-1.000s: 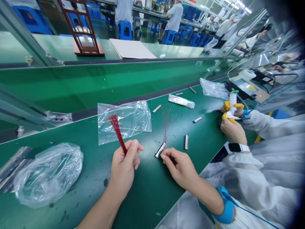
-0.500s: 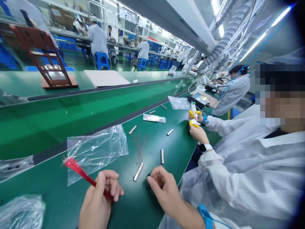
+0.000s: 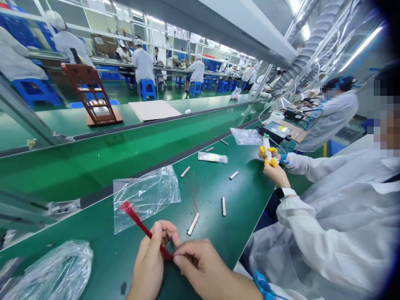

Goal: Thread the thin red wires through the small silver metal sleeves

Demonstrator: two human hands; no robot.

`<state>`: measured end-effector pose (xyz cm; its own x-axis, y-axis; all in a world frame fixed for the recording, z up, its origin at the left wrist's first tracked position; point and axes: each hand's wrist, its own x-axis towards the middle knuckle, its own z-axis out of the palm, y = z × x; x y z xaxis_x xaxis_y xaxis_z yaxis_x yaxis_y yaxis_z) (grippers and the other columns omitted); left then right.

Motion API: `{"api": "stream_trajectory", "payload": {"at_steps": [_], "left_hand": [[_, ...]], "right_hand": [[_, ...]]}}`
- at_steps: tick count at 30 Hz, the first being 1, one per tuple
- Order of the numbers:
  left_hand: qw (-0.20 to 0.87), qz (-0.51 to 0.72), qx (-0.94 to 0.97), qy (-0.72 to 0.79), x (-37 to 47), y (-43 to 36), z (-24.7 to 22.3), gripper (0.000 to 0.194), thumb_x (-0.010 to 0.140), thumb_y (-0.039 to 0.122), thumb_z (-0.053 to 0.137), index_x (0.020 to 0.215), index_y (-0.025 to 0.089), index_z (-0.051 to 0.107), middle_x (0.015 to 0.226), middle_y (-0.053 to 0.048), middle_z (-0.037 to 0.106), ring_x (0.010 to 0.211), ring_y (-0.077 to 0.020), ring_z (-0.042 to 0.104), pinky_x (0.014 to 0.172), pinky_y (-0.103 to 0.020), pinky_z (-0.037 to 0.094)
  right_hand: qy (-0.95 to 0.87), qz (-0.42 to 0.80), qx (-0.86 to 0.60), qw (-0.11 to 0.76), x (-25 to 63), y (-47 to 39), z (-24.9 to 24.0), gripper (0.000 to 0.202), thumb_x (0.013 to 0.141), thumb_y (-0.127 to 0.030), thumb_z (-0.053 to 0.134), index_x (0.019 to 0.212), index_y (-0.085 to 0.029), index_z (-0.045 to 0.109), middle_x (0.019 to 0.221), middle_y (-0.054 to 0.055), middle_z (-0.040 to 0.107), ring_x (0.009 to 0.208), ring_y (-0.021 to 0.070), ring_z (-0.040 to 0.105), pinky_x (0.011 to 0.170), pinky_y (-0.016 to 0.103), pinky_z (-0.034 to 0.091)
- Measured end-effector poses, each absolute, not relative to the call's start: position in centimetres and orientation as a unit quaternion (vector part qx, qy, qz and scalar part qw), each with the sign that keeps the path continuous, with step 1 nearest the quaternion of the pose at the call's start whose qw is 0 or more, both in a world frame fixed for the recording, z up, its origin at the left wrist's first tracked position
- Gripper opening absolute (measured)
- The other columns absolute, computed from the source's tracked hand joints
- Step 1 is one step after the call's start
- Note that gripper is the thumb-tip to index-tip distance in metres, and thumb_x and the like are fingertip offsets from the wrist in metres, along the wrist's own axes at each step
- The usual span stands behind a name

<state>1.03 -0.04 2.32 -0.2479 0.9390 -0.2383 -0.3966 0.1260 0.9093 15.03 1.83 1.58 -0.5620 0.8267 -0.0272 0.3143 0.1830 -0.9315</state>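
A bundle of thin red wires (image 3: 139, 222) is held in my left hand (image 3: 151, 260), its frayed end pointing up and left. The thumb and fingertips of my right hand (image 3: 203, 264) pinch together at the bundle's lower end, close to my left fingers. Just beyond my hands lies a small whitish bar (image 3: 193, 224) on the green table (image 3: 150, 211), with several thin reddish wires (image 3: 195, 191) fanning out behind it. Another bar (image 3: 224, 206) lies to its right. A clear plastic bag (image 3: 146, 193) is spread flat behind the red bundle.
More small bars (image 3: 233, 175) and a wrapped tube (image 3: 213, 157) lie farther back. A crumpled clear bag (image 3: 59, 271) sits at lower left. On the right, a person in a white coat (image 3: 325, 225) holds a white item in yellow-tipped fingers. A red-brown stand (image 3: 90, 93) is beyond the green channel.
My right hand has moved left to the lower end of the red bundle and now touches it. The whole view has shifted, so the table objects appear farther right.
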Motion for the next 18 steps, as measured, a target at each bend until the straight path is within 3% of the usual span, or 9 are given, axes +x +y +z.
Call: {"api": "stream_trajectory", "payload": {"at_steps": [8,12,15,18], "left_hand": [[0.507,0.688,0.2,0.479,-0.5,0.5,3.7,0.043,0.095,0.052,0.053,0.072,0.017,0.066,0.058,-0.002,0.06,0.062,-0.0159,0.054,0.065,-0.026,0.043],[0.393,0.802,0.086,0.441,-5.5,1.3,6.2,0.035,0.096,0.042,0.054,0.071,0.019,0.064,0.055,0.003,0.052,0.059,-0.0137,0.051,0.07,-0.027,0.048],[0.283,0.854,0.046,0.434,-7.5,1.4,7.1,0.035,0.098,0.04,0.052,0.07,0.02,0.06,0.051,0.006,0.041,0.052,-0.011,0.043,0.064,-0.023,0.048],[0.323,0.824,0.08,0.459,-5.2,1.0,6.2,0.036,0.098,0.04,0.053,0.07,0.019,0.061,0.047,0.008,0.029,0.044,-0.01,0.028,0.048,-0.021,0.038]], "right_hand": [[-0.744,0.476,-0.405,0.238,17.3,1.8,2.5,0.029,0.095,-0.028,0.055,0.075,-0.018,0.072,0.06,0.0,0.059,0.056,0.0137,0.052,0.054,0.024,0.038],[-0.717,0.498,-0.417,0.253,20.4,1.9,1.9,0.035,0.097,-0.04,0.055,0.077,-0.018,0.074,0.059,0.002,0.06,0.052,0.0148,0.052,0.048,0.025,0.039],[-0.655,0.548,-0.427,0.297,21.0,1.7,1.6,0.037,0.095,-0.048,0.057,0.081,-0.018,0.075,0.057,0.002,0.06,0.048,0.0138,0.051,0.045,0.024,0.04],[-0.578,0.612,-0.43,0.326,19.2,1.8,1.7,0.039,0.092,-0.053,0.061,0.085,-0.017,0.074,0.053,0.0,0.057,0.044,0.011,0.047,0.041,0.021,0.034]]}}
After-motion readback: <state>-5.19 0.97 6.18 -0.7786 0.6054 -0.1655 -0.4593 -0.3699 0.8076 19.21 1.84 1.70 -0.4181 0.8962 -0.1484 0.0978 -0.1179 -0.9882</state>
